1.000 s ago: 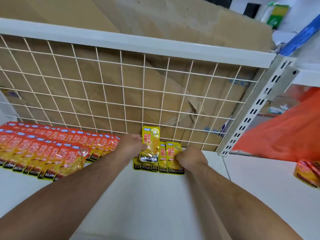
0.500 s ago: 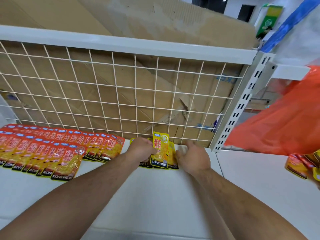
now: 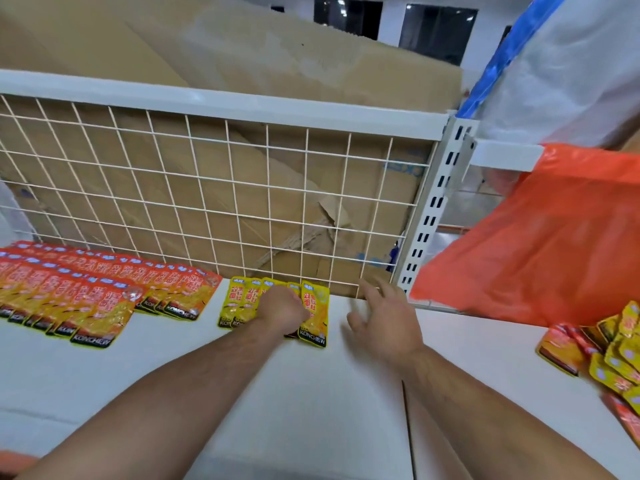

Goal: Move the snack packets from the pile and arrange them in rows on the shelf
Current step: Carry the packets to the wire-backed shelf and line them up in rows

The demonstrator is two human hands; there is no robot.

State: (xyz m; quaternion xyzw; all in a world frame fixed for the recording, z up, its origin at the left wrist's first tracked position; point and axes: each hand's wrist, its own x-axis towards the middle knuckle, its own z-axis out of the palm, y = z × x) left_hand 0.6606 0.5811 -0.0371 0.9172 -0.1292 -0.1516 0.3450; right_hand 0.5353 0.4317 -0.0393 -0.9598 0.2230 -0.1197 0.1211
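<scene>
**Step in hand:** laying out a yellow row.
- Yellow packets (image 3: 239,301): flat, glossy foil pouches, overlapped on the white shelf (image 3: 329,393), with the wire grid (image 3: 207,202) at 12 o'clock.
- Left hand (image 3: 282,308): fingers curled over the row, holding it.
- Right hand (image 3: 381,317): fingers spread and holding nothing, just beside the row at 3 o'clock.
- Red packets (image 3: 97,289): two overlapped rows at 9 o'clock.
- Pile (image 3: 620,348): loose and crinkled, far off at 3 o'clock.

**Next, likely:** fetch more from the pile. The slick foil may slide, so the row needs steadying.
</scene>
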